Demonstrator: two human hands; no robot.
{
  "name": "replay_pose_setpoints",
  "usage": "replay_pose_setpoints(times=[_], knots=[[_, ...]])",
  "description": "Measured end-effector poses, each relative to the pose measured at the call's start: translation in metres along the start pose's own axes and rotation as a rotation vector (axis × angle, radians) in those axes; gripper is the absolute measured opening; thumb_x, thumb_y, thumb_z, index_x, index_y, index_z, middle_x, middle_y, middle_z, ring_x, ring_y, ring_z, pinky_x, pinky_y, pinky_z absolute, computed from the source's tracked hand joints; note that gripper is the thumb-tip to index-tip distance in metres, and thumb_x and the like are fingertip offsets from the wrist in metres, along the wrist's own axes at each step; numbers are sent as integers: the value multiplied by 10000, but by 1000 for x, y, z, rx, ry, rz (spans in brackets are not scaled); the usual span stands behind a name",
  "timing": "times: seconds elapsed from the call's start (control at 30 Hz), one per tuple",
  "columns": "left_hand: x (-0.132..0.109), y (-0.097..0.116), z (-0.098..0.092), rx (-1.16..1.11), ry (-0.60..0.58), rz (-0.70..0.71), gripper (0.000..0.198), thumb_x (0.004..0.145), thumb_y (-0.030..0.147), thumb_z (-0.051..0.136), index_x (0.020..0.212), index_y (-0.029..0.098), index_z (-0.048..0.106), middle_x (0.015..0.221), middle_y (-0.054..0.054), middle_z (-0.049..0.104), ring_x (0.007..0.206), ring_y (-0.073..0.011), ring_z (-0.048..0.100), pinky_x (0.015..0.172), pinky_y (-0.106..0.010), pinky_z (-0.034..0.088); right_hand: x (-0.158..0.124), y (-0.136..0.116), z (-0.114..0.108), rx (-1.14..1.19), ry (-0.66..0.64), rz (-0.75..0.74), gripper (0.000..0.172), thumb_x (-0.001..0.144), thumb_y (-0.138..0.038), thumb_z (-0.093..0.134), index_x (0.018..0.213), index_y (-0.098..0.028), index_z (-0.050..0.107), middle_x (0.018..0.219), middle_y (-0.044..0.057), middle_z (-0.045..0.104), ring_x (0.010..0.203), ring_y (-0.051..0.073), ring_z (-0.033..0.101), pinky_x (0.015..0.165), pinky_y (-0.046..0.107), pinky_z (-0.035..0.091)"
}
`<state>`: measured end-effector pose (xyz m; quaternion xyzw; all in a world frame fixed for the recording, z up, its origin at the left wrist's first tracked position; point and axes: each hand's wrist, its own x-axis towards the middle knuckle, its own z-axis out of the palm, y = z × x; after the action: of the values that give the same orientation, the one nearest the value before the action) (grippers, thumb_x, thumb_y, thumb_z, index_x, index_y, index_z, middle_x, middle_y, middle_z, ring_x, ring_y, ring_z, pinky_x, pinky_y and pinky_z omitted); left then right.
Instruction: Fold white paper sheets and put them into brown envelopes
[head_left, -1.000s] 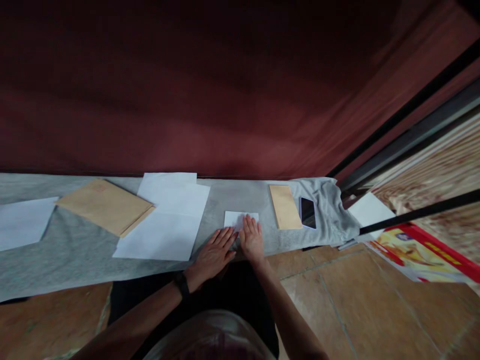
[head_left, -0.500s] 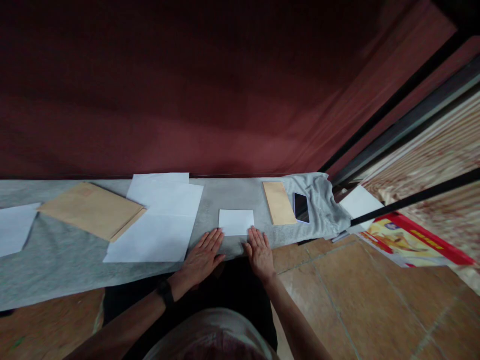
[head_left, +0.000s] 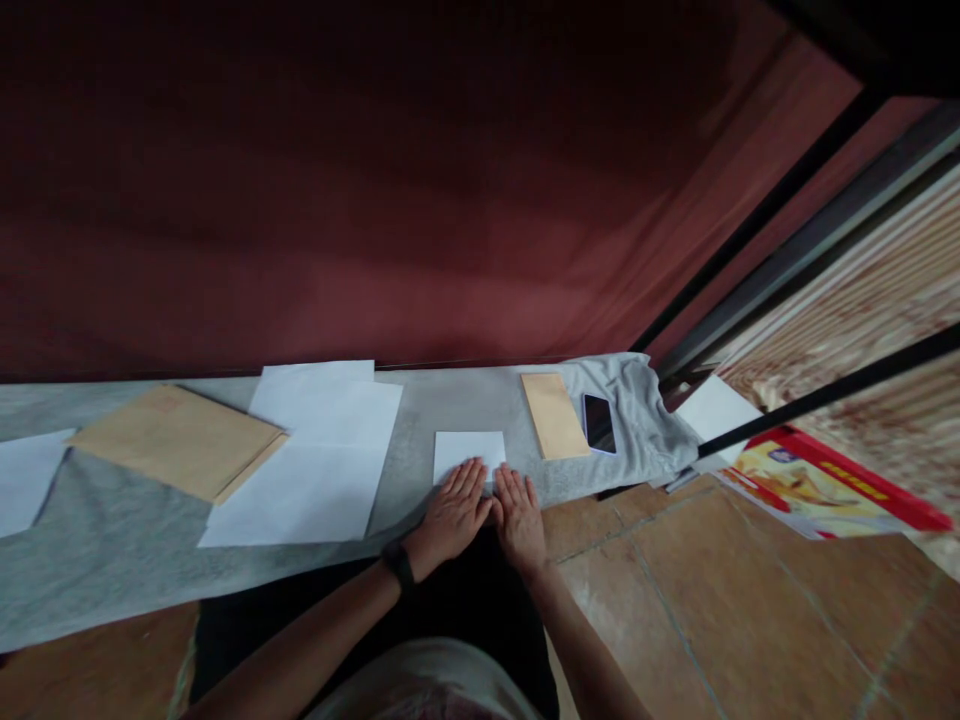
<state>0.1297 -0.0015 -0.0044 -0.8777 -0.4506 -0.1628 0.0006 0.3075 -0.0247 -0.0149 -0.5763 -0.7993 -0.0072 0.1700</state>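
Note:
A small folded white paper [head_left: 469, 449] lies on the grey cloth [head_left: 120, 520] in front of me. My left hand [head_left: 451, 517] lies flat with its fingers stretched out, fingertips resting on the paper's near edge. My right hand [head_left: 519, 516] lies flat beside it, fingers spread, its tips at the paper's near right corner. A black band sits on my left wrist. Neither hand holds anything.
Large white sheets [head_left: 315, 450] and a big brown envelope [head_left: 176, 440] lie to the left. A small brown envelope [head_left: 553, 415] and a dark phone [head_left: 598, 422] lie to the right. A colourful printed box [head_left: 817, 485] sits on the tiled floor. A dark red wall stands behind.
My left hand moved right onto the folded paper's near edge. Both hands, apart half a second ago, now lie side by side.

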Motion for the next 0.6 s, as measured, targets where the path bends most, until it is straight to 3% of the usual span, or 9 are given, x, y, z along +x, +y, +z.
replay_pose_setpoints(times=[0.13,0.3,0.5,0.6], knots=[[8,-16,4,21,24,-14,544,1044,327,303,1517,75,400,1583,-175,401,1497,-254,336,1223,-463,294,1,-1,0,-15,1,13,499,1085,-322,325,1549,-146,378,1580,113,420,1479,251,370,1212,482,269],[-8,-38,-2,61,21,-98,576,1029,376,349,1517,76,407,1582,-180,408,1497,-268,337,1229,-464,278,0,-3,1,-1,11,25,497,1084,-327,336,1549,-158,381,1577,108,424,1475,256,378,1207,486,281],[-25,-44,-17,25,-45,58,520,1034,423,384,1524,252,422,1602,-71,410,1496,-224,339,1240,-452,237,9,-20,3,52,35,105,485,1089,-345,312,1521,-161,436,1549,116,465,1463,269,398,1233,540,195],[-24,-43,-20,5,-65,85,502,1039,397,370,1506,228,446,1586,-78,435,1485,-211,358,1238,-434,236,20,-31,4,108,2,39,479,1092,-372,301,1516,-203,448,1555,84,462,1462,231,403,1235,491,221]])
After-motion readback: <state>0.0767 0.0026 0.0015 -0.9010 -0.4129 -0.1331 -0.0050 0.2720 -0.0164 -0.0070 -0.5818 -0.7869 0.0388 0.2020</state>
